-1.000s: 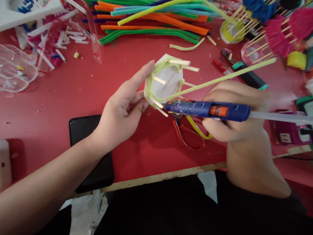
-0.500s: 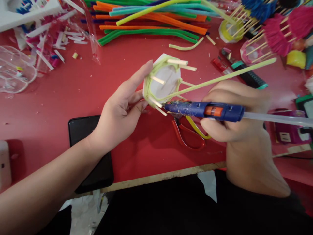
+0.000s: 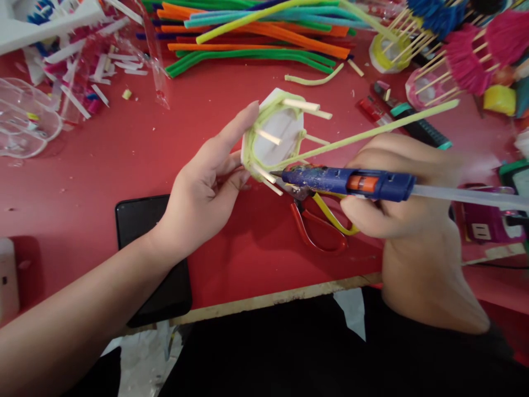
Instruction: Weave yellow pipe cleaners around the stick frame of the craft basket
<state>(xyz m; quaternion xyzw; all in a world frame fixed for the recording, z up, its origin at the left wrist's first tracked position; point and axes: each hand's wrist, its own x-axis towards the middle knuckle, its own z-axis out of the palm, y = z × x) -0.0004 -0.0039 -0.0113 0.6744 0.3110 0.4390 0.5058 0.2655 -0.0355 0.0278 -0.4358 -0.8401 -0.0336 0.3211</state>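
My left hand (image 3: 210, 187) pinches the left edge of a small white craft base (image 3: 279, 135) between fingers and thumb. Several short wooden sticks (image 3: 301, 105) stand out from the base. A pale green pipe cleaner (image 3: 367, 133) winds around the sticks, and its loose end stretches out to the right over my right hand. Wrapped in my right hand (image 3: 397, 187) is a blue glue gun (image 3: 322, 181) with a clear glue stick (image 3: 467, 196) in its back. Its nozzle is at the base's lower edge, beside a stick; whether they touch I cannot tell.
Red-and-yellow-handled pliers (image 3: 318, 226) lie below the glue gun. A black phone (image 3: 161, 286) is under my left forearm. Pipe cleaners (image 3: 264, 38) are heaped at the back. Cutters (image 3: 421, 124) and stick-and-paper crafts (image 3: 471, 60) are at right, plastic scraps (image 3: 95, 66) at left.
The glue gun's nozzle has shifted slightly up along the base's lower edge. The pipe cleaner's loose end has moved a little left. My left hand stays almost still.
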